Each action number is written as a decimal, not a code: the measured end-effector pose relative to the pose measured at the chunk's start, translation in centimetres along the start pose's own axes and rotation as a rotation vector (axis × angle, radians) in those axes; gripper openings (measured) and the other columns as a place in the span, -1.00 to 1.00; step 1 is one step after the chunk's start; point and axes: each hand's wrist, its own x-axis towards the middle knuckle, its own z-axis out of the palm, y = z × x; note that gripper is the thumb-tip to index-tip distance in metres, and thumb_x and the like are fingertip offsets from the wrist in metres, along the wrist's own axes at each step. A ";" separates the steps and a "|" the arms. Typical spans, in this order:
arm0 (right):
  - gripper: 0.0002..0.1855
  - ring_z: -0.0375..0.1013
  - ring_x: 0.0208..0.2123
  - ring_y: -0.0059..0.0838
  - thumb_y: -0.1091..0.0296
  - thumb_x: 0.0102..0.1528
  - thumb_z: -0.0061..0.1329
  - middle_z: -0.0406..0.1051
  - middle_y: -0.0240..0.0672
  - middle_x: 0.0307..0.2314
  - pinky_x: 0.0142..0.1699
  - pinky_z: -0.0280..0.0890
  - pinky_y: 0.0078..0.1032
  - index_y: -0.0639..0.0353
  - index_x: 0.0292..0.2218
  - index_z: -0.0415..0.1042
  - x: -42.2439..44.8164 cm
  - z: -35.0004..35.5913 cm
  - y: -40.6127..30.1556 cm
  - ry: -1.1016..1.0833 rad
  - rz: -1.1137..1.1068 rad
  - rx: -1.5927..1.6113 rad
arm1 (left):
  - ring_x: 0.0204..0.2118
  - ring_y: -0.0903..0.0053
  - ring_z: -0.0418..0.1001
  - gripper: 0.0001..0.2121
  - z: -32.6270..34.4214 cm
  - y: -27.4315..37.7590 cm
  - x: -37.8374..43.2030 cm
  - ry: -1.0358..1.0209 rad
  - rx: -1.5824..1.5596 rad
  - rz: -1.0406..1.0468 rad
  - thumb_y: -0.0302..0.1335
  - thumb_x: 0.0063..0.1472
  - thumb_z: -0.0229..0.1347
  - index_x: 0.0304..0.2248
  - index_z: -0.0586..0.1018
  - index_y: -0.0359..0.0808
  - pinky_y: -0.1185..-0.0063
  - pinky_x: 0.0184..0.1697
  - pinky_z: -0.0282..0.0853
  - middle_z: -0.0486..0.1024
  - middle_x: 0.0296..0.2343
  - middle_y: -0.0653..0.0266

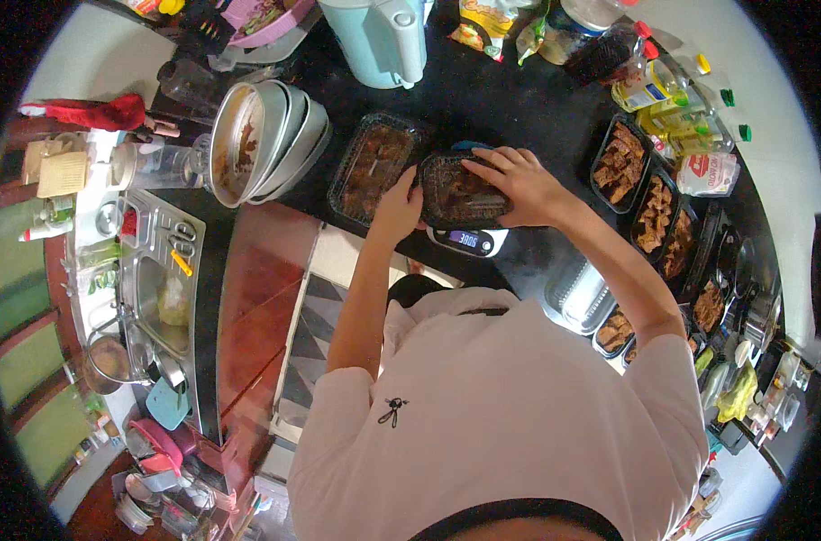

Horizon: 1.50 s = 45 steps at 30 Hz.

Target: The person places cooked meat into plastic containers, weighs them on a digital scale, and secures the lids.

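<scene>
A black plastic food tray with a clear lid [461, 193] rests on a white kitchen scale [475, 242], whose small display is lit. My left hand [398, 206] holds the tray's left edge. Spread over its right side and lid, the fingers of my right hand [522, 182] press on the rim. Brown food shows dimly through the lid. Just left of it, touching or nearly touching my left hand, sits another lidded tray [373, 166] of brown food. A loose clear lid [579, 294] lies below my right forearm.
Several open black trays of brown pieces [620, 162] line the right side, near oil bottles [687, 111]. Stacked metal bowls [248, 145] stand at the left. A light-blue pitcher [377, 44] is at the back. A sink [164, 297] lies farther left.
</scene>
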 end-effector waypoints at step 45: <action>-0.30 0.28 -0.28 0.03 -0.15 -0.05 -0.06 0.24 0.04 -0.36 -0.18 0.26 -0.23 -0.23 0.09 0.10 -2.4 7.5 -2.0 0.636 0.678 0.196 | -0.39 0.48 0.45 -0.38 14.0 -0.5 -6.6 -0.056 -0.995 -0.006 -0.76 0.06 -0.21 0.11 -0.09 -0.21 0.61 -0.36 0.48 0.29 -0.19 0.07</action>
